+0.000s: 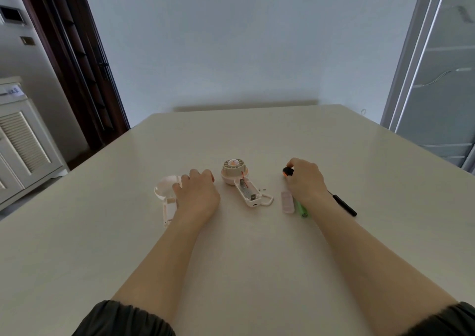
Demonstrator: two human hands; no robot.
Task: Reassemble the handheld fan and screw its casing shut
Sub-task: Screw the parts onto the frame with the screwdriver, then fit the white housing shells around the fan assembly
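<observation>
Two forearms in dark sleeves (123, 320) reached forward over a pale table (231, 271). Nearest lay a black screwdriver (344, 206), angled away to the right behind the right wrist, with a green battery (303, 210) and a small translucent cover piece (287, 202) just beside that wrist. The left hand (196, 194) rested on the loose casing half (165, 194), fingers curled over its round head; whether they gripped it or merely lay upon it could not be told. Between the hands lay the fan body (243, 184), open side up, its battery bay, red wire and grille exposed, with a carry loop at its near end. Slightly farther, the right hand (304, 181) pinched a small dark object with an orange spot (288, 171) at its fingertips; its identity was unclear. Beyond stood a wall, a dark door and a louvred cabinet (23, 140).

Judged stage: early, the parts gathered and the casing unjoined. The next move probably called for seating the inner parts, then aligning the loose half squarely over the body before any screw was driven.
</observation>
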